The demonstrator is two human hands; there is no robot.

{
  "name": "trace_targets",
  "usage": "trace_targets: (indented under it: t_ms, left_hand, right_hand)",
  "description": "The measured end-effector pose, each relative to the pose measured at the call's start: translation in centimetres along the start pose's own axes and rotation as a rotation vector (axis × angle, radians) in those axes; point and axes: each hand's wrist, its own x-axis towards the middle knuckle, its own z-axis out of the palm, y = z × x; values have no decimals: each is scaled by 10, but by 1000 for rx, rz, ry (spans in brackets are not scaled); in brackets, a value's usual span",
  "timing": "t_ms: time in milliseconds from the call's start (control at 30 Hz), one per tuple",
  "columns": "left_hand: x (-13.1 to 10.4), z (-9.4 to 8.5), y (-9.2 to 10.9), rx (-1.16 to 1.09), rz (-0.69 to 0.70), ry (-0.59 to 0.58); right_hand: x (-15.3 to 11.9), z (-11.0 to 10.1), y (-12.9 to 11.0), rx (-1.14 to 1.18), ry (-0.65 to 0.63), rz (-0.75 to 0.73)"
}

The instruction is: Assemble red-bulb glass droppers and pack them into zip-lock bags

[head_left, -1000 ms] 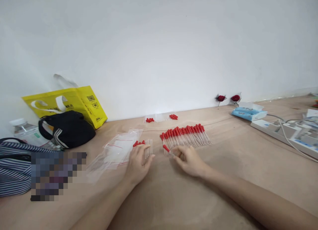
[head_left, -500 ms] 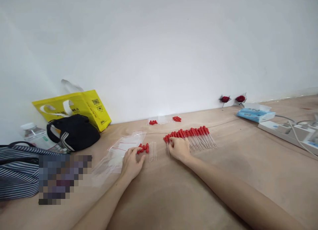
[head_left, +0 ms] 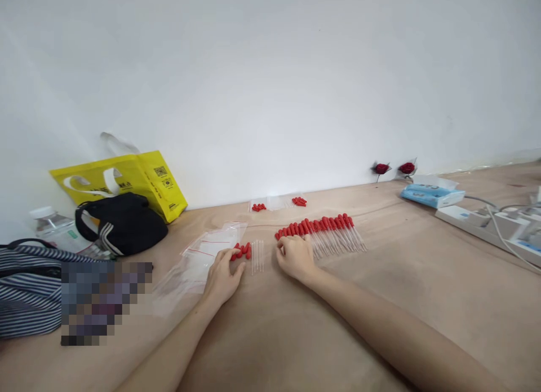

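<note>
A long slanting row of clear thin tubes with red bulb tops [head_left: 338, 228] lies right of centre. My right hand [head_left: 296, 258] rests over the left end of this row, fingers curled together; what they hold, if anything, is hidden. Left of it, my left hand [head_left: 223, 274] lies with thumb and fingers apart, its fingertips beside a few loose red bulbs [head_left: 243, 251]. Several bare clear tubes [head_left: 257, 256] lie upright in view, side by side, between those bulbs and my right hand. Clear zip bags with red lines [head_left: 207, 246] spread behind and left of my left hand.
Near the wall lie clear bags with red pieces [head_left: 279, 203]. At left are a yellow bag [head_left: 156, 183], a black cap-like item [head_left: 135, 225], a bottle [head_left: 53, 225] and striped cloth [head_left: 29, 290]. Two red roses [head_left: 381, 168], a blue tissue pack [head_left: 433, 196] and a power strip [head_left: 477, 223] are at right.
My right hand has moved slightly down and left, at the left end of the row, and its fingers are more curled. My left hand stays by the loose red bulbs. The view has shifted a little.
</note>
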Motion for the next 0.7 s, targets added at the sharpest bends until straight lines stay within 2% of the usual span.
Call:
trace_targets:
  t_ms: [300,433,567,700]
  left_hand:
    - [11,8,-12,2,-84,68]
    - [12,8,-14,-4,-98,89]
    - [10,4,-7,-6,-113,158]
    - [4,-2,7,-47,-12,249]
  right_hand:
    - [20,14,-49,-51,-116,122]
    - [24,19,-51,-46,-171,165]
    - [26,20,-49,-55,-206,187]
    - [25,15,-48,-77,-224,193]
